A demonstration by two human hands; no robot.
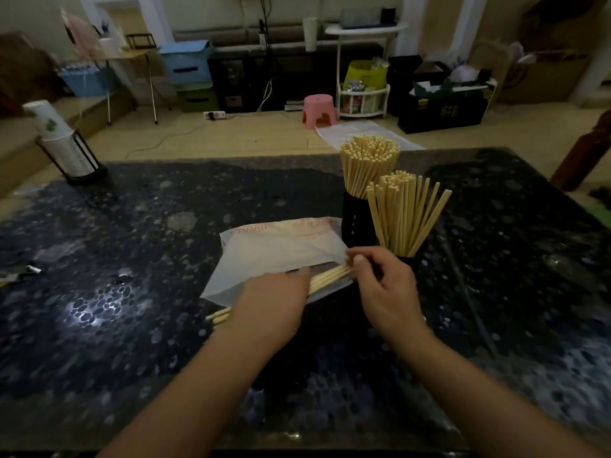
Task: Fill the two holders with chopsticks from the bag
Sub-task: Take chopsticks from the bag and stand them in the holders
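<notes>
A nearly flat white plastic bag with red print lies on the dark speckled table. A small bundle of wooden chopsticks sticks out of the bag's right opening; their other ends show past my left wrist. My left hand lies over the bag and the bundle. My right hand pinches the bundle's right tips. Two black holders stand just behind: the far holder is packed with chopsticks, and the near holder carries a looser, fanned bunch.
A black wire rack with a stack of paper cups stands at the table's far left corner. A small metal object lies at the left edge. Beyond the table are a pink stool, shelves and boxes on the floor.
</notes>
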